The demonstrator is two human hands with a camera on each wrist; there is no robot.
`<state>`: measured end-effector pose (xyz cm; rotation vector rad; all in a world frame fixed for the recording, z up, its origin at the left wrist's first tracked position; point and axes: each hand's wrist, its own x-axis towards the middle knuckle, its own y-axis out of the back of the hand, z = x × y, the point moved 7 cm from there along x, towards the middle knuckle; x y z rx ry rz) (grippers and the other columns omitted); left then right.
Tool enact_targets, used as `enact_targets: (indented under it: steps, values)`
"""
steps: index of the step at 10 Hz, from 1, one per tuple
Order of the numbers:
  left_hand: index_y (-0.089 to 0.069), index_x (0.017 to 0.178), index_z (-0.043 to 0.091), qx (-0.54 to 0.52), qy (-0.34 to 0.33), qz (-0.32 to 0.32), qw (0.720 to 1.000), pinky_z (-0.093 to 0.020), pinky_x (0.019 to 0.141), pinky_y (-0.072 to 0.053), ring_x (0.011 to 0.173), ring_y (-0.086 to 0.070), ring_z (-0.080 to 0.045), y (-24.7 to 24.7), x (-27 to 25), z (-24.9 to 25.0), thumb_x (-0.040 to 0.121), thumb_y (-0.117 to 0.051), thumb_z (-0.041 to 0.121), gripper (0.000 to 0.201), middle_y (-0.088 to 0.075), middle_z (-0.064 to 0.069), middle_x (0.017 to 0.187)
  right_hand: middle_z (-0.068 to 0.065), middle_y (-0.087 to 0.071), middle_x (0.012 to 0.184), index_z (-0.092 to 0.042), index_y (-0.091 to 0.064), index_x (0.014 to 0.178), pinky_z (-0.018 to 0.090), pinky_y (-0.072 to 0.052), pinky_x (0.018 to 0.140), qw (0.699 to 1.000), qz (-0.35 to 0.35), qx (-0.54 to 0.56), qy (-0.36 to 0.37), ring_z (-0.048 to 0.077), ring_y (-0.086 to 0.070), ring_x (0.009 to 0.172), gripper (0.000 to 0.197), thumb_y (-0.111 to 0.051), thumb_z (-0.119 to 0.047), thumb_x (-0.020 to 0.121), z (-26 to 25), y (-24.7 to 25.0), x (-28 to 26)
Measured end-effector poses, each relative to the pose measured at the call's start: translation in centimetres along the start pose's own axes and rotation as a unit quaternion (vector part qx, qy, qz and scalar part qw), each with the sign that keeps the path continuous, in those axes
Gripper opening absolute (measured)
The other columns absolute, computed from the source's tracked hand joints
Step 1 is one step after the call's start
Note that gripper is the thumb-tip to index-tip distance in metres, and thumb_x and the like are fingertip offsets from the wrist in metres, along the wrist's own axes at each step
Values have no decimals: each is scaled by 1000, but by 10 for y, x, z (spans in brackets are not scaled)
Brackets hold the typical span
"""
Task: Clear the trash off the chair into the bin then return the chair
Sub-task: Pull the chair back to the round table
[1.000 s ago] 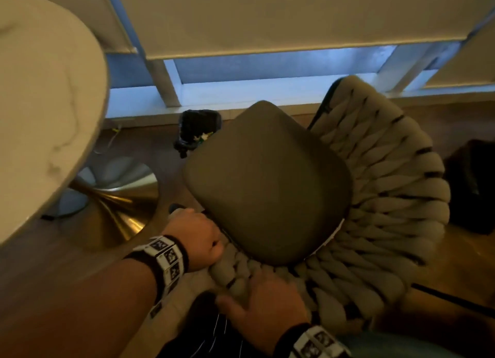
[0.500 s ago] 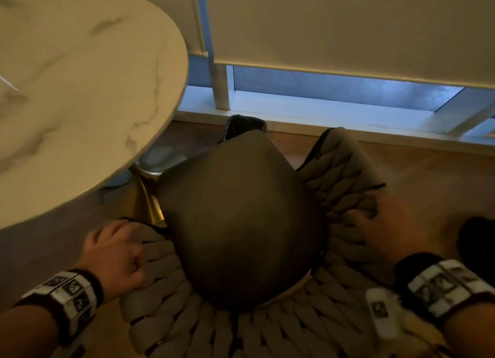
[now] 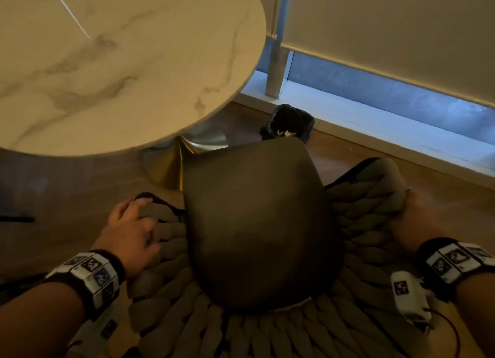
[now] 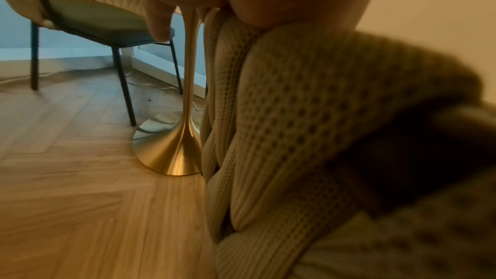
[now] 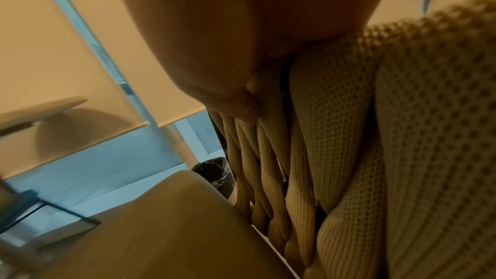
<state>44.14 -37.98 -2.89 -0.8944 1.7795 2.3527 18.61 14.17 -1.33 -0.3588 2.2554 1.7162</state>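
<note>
The chair (image 3: 257, 223) has a dark smooth seat and a thick woven backrest that wraps around it; nothing lies on the seat. My left hand (image 3: 134, 223) grips the woven left arm of the backrest (image 4: 268, 114), fingers curled over its top. My right hand (image 3: 412, 218) grips the woven right arm (image 5: 335, 135), its fingers hidden behind the weave. Beyond the seat's front edge, by the window sill, a small bin (image 3: 290, 123) with a black liner stands on the floor with pale trash inside.
A round marble table (image 3: 107, 63) on a gold pedestal base (image 3: 166, 167) stands at the left, close to the chair's front left. A second chair (image 4: 88, 18) stands beyond the pedestal. The window sill and wall (image 3: 401, 132) run behind the bin. Wood floor lies all round.
Both hands shifted from the chair's back rim to its two side arms. The chair has turned to face the bin and now sits closer to the table.
</note>
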Motion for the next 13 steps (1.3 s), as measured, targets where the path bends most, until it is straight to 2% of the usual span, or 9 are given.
enact_targets:
  steps: [2,3,4,7,9,10,11,12,13]
  values:
    - [-56,64,37,35,21,50,998,-66,91,-38,119,-32,-52,-11,-49,-86,57,-54,55,19,-49,-18,131,12,-57,109,-18,-40,129,49,-51,83,999,-16,-17,38,31,-57,91,50,-58,-22,82,-71,-30,-36]
    - [-57,71,39,45,55,38,997,-68,95,-35,121,-31,-54,-24,-64,-142,54,-54,55,23,-47,-18,133,20,-48,141,-19,-15,154,47,-46,97,999,-44,-23,23,38,-54,119,73,-52,-21,90,-113,-52,-45]
    - [-63,75,34,29,74,39,996,-68,96,-33,123,-28,-54,-22,-61,-169,55,-62,46,23,-42,-18,137,21,-42,147,-22,-4,156,46,-43,98,998,-57,-25,20,39,-49,126,78,-50,-18,93,-151,-53,-41]
    - [-54,65,37,-51,86,74,992,-63,101,-30,125,-30,-52,32,10,-200,55,-81,16,36,-41,-21,140,26,-48,140,-26,-13,153,47,-48,88,998,-41,21,45,43,-56,115,72,-51,-19,92,-231,-56,36]
    - [-53,60,37,-86,77,99,988,-57,101,-30,122,-33,-45,59,29,-200,56,-67,30,17,-45,-17,137,26,-56,127,-14,-23,147,48,-51,86,997,4,-61,56,42,-60,109,64,-48,-16,89,-273,-43,74]
    - [-54,61,37,-98,87,91,987,-56,102,-30,124,-31,-45,58,30,-202,59,-74,22,25,-43,-15,140,26,-53,134,-16,-19,151,49,-49,92,997,1,-54,59,42,-58,115,67,-48,-16,90,-275,-39,74]
    - [-53,61,36,-49,72,97,991,-54,101,-32,120,-41,-47,46,20,-193,59,-60,37,7,-49,-16,134,25,-42,145,-21,-8,155,49,-44,101,997,-13,-61,55,42,-51,124,76,-51,-25,93,-267,-44,47]
    - [-56,75,39,-40,81,38,995,-59,89,-46,110,-51,-52,26,29,-215,53,-57,44,23,-54,-16,129,19,-30,154,-21,8,156,48,-36,110,988,-48,-145,18,40,-38,136,103,-60,-49,85,-274,-29,33]
    - [-49,108,52,-36,51,72,995,-53,90,-49,116,-53,-48,55,32,-196,57,-59,55,52,-42,-6,138,14,-17,161,-21,-7,156,46,-28,117,990,-29,-138,-2,34,-22,146,104,-54,-66,75,-293,-18,-5]
